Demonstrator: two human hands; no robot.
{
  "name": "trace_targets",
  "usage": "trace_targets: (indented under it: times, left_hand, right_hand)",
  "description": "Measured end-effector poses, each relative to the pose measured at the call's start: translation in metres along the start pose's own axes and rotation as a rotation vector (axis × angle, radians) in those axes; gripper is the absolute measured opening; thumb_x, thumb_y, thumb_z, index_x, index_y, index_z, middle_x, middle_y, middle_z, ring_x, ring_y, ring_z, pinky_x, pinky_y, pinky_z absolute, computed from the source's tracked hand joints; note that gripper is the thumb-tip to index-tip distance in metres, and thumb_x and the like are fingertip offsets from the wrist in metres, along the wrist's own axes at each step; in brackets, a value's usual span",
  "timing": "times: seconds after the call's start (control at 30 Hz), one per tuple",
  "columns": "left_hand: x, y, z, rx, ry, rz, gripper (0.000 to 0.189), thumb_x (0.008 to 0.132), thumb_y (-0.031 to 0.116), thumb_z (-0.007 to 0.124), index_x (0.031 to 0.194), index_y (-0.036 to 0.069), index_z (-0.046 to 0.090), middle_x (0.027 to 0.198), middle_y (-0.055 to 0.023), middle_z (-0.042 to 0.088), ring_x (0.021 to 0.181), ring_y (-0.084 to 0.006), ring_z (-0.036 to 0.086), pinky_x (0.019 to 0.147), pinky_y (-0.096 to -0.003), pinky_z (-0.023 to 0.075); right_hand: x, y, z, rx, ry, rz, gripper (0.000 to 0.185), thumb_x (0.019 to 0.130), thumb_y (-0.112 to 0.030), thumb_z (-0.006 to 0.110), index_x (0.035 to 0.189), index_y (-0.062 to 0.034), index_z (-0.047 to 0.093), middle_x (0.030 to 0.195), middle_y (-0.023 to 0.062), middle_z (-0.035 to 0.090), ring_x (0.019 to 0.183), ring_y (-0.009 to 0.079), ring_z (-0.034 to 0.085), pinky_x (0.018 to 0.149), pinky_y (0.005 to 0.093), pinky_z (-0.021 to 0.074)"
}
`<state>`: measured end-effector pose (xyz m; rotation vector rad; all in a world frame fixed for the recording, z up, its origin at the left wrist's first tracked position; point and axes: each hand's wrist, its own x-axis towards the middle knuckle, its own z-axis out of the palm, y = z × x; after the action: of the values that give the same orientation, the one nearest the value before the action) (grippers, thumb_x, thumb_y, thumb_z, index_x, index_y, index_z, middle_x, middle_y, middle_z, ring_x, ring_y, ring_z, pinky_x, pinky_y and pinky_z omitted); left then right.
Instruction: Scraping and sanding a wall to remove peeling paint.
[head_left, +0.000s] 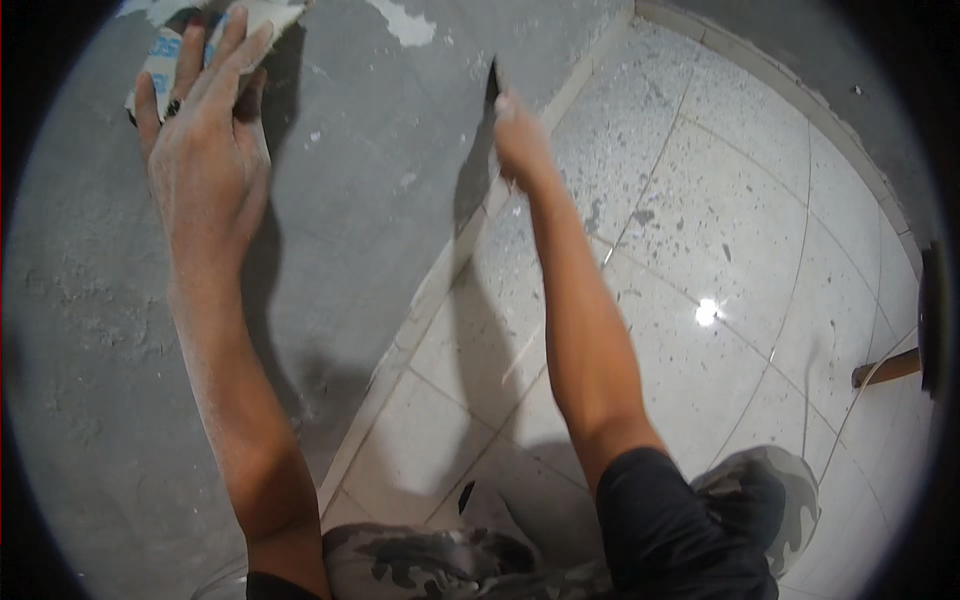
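At the upper left, my left hand (206, 161) is laid with its fingers spread over a bent sheet of sandpaper (163, 56). The sheet has a pale backing with blue lettering, and it lies against the grey wall (360, 187). Pale dust coats this hand and forearm. My right hand (521, 142) is closed around a hand tool whose dark, pointed blade (492, 81), possibly a scraper's, sticks up past the fingers. Its handle is hidden in the fist. Whether the blade touches the wall, I cannot tell. White patches (405, 22) mark the wall above.
Dark and pale flakes (643, 217) litter the white tiled floor (742, 180). A tile skirting (420, 307) runs along the wall's foot. At the right edge are a wooden leg (889, 367), a dark object (930, 319) and a thin cable (847, 412). My camouflage-trousered knee (795, 487) is below.
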<state>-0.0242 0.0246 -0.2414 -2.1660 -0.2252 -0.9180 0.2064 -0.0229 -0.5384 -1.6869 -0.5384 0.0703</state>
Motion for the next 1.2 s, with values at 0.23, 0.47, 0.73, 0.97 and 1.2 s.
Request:
trace_targets:
  times: [0.23, 0.47, 0.73, 0.97, 1.2]
  left_hand:
    - [-0.013, -0.004, 0.002, 0.045, -0.068, 0.009, 0.034, 0.096, 0.015, 0.053, 0.127, 0.027, 0.061, 0.138, 0.0107, 0.053, 0.137, -0.0115, 0.039, 0.12, -0.0413, 0.0156]
    - [0.004, 0.003, -0.009, 0.083, -0.065, 0.019, 0.036, 0.1, 0.019, 0.045, 0.133, 0.03, 0.056, 0.143, 0.0104, 0.048, 0.139, -0.0124, 0.035, 0.12, -0.0414, 0.0133]
    - [0.021, 0.039, -0.044, -0.266, -0.313, -0.276, 0.029, 0.094, 0.009, 0.048, 0.117, 0.006, 0.065, 0.132, -0.0126, 0.057, 0.133, -0.0296, 0.044, 0.116, -0.0474, 0.0197]
    - [0.03, 0.041, -0.046, -0.263, -0.283, -0.275, 0.031, 0.094, 0.009, 0.046, 0.119, 0.006, 0.064, 0.134, -0.0133, 0.056, 0.134, -0.0307, 0.043, 0.116, -0.0483, 0.0192]
    - [-0.012, 0.005, 0.005, -0.075, -0.126, 0.042, 0.033, 0.096, 0.016, 0.05, 0.126, 0.025, 0.061, 0.14, 0.0076, 0.051, 0.138, -0.0132, 0.037, 0.12, -0.0404, 0.0153]
  right_hand:
    - [-0.078, -0.072, 0.018, 0.066, -0.04, 0.09, 0.05, 0.099, -0.026, 0.033, 0.138, 0.0036, 0.039, 0.129, 0.0286, 0.052, 0.111, 0.0453, 0.055, 0.094, 0.0497, 0.0431]
    - [-0.188, -0.12, 0.036, 0.076, -0.075, 0.005, 0.051, 0.099, -0.022, 0.04, 0.145, -0.0013, 0.03, 0.117, 0.0287, 0.06, 0.101, 0.0481, 0.058, 0.085, 0.0514, 0.0466]
    - [-0.11, -0.108, 0.008, 0.029, -0.014, -0.033, 0.049, 0.099, -0.025, 0.04, 0.141, -0.0023, 0.037, 0.113, 0.0293, 0.061, 0.098, 0.0488, 0.059, 0.087, 0.0522, 0.046]
    - [-0.131, -0.151, 0.001, 0.041, -0.077, 0.009, 0.048, 0.098, -0.023, 0.041, 0.142, -0.0034, 0.037, 0.097, 0.0331, 0.063, 0.089, 0.0505, 0.061, 0.081, 0.0532, 0.0481]
    - [-0.106, -0.112, 0.008, 0.085, -0.036, -0.045, 0.046, 0.099, -0.025, 0.039, 0.139, -0.0016, 0.042, 0.129, 0.0269, 0.053, 0.112, 0.0442, 0.054, 0.095, 0.0474, 0.0426]
